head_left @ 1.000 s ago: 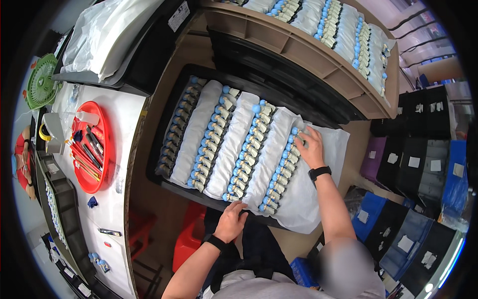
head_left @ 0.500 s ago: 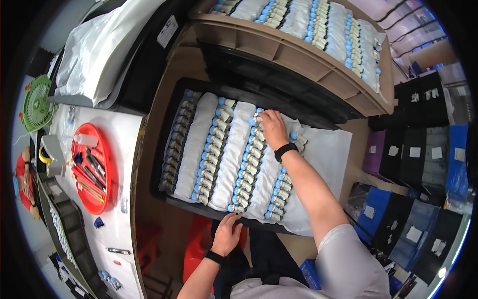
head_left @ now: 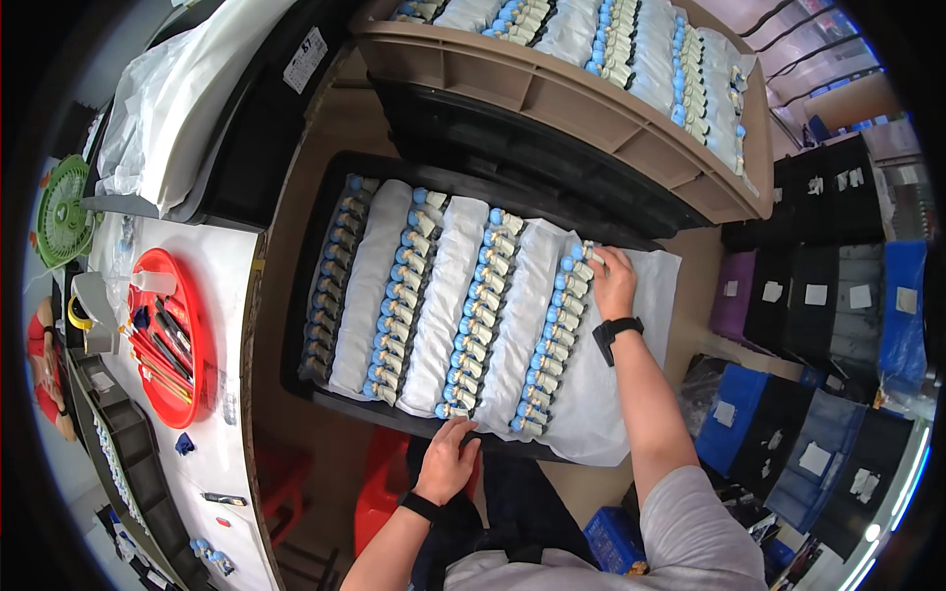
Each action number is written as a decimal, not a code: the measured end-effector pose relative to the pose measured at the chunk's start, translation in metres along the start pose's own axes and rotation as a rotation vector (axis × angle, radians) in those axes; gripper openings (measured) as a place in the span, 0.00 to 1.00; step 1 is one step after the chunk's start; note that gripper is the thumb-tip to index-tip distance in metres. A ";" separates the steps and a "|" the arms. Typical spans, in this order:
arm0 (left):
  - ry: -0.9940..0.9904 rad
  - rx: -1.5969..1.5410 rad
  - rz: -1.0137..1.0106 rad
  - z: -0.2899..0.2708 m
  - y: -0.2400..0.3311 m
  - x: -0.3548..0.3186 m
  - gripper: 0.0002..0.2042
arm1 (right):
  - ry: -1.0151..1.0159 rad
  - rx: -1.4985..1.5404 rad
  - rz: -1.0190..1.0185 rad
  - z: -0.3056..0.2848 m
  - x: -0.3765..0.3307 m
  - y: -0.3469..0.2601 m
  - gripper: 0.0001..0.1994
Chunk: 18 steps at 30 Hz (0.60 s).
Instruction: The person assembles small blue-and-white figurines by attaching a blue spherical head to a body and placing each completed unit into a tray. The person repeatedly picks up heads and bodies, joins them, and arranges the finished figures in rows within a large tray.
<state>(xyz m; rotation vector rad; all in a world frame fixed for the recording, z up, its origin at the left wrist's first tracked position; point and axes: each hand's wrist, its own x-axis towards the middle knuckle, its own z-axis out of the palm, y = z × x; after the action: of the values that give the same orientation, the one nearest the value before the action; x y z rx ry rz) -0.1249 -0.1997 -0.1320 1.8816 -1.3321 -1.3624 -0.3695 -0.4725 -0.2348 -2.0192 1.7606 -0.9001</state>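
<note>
**Both hands on a tray of capped bottles**

Left hand (head_left: pixel 448 461) lies at the near edge of the black tray (head_left: pixel 296 325), fingers spread and flat against the bottom end of a bottle row; it pinches nothing that can be seen. Right hand (head_left: pixel 613 283) rests at the far end of the rightmost bottle row (head_left: pixel 554 340), fingers bent down onto the top bottles; whether it grips one cannot be told. A black watch (head_left: pixel 617 333) sits on the right wrist, a dark band (head_left: pixel 421 506) on the left.

Tray contents: small cream bottles with blue caps, laid in long rows running from near edge to far edge, with folds of white sheet (head_left: pixel 448 295) between the rows. The sheet spills over the tray's right side, beside the right forearm.

Surroundings: a tan crate (head_left: pixel 591 108) holding similar rows stands beyond the tray, raised above it. To the left, a white bench (head_left: pixel 232 325) carries a red round dish (head_left: pixel 168 340) of tools, with a green fan (head_left: pixel 64 212) further left. Dark, blue and purple bins (head_left: pixel 818 295) stand well apart on the right
</note>
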 end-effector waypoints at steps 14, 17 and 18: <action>-0.023 0.005 -0.012 0.009 0.005 -0.007 0.13 | -0.068 0.076 -0.104 -0.018 0.004 -0.013 0.13; -0.032 0.000 0.017 0.017 0.006 -0.005 0.12 | -0.115 0.181 0.002 -0.048 -0.032 -0.036 0.09; -0.019 0.025 0.055 0.024 0.002 -0.006 0.12 | -0.165 0.164 0.041 -0.056 -0.052 -0.043 0.07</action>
<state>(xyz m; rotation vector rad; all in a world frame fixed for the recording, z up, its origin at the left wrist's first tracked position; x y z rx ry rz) -0.1478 -0.1915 -0.1372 1.8391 -1.4057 -1.3455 -0.3746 -0.4047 -0.1795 -1.8892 1.5805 -0.8112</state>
